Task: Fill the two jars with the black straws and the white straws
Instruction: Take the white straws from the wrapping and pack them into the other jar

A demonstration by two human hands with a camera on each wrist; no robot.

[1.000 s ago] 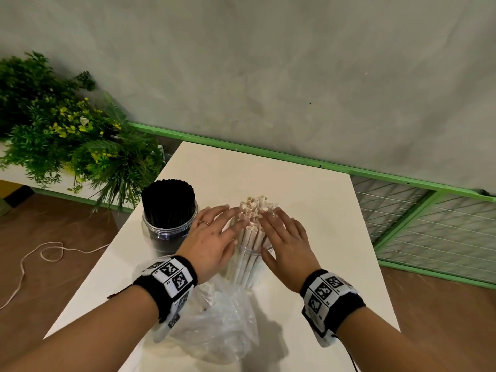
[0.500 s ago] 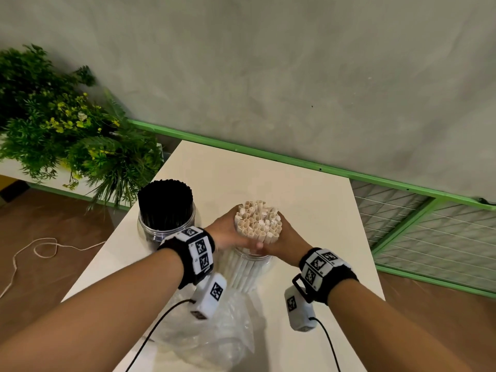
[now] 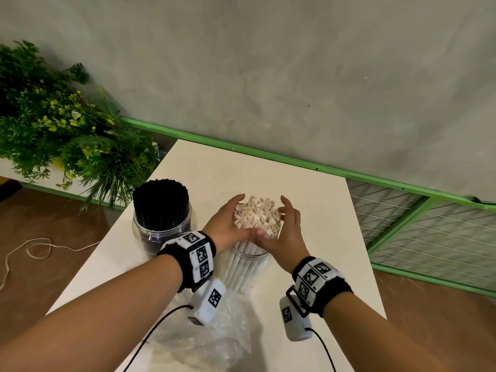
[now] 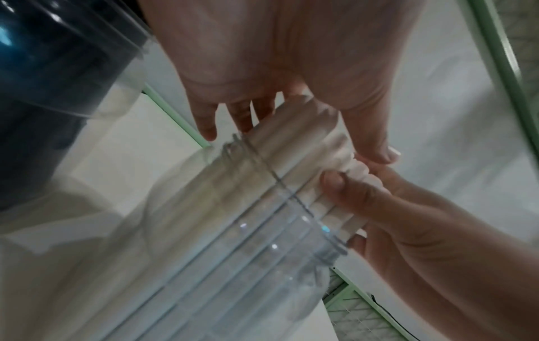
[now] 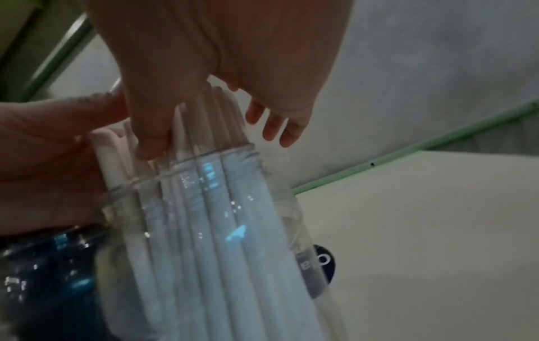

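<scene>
A bundle of white straws (image 3: 257, 214) stands in a clear jar (image 3: 247, 267) at the middle of the white table (image 3: 241, 167). My left hand (image 3: 228, 221) and right hand (image 3: 287, 224) cup the bundle above the jar's rim, palms against its sides. The thumbs meet at the near side, and the fingers reach straight past the far side, their tips off the straws. In the left wrist view my left fingers (image 4: 239, 115) lie straight beside the white straws (image 4: 306, 143). To the left, a second clear jar (image 3: 161, 232) is packed with black straws (image 3: 160, 202).
A crumpled clear plastic bag (image 3: 209, 331) lies on the table in front of the jars. Green plants (image 3: 67, 135) stand off the table's left side. A green rail with wire mesh (image 3: 429, 224) runs behind and to the right. A cord (image 3: 35, 245) lies on the floor.
A second ago both hands lay flat over the loose, slanting straws. They then closed round the bundle and set it upright. Now the fingers have spread away from its far side.
</scene>
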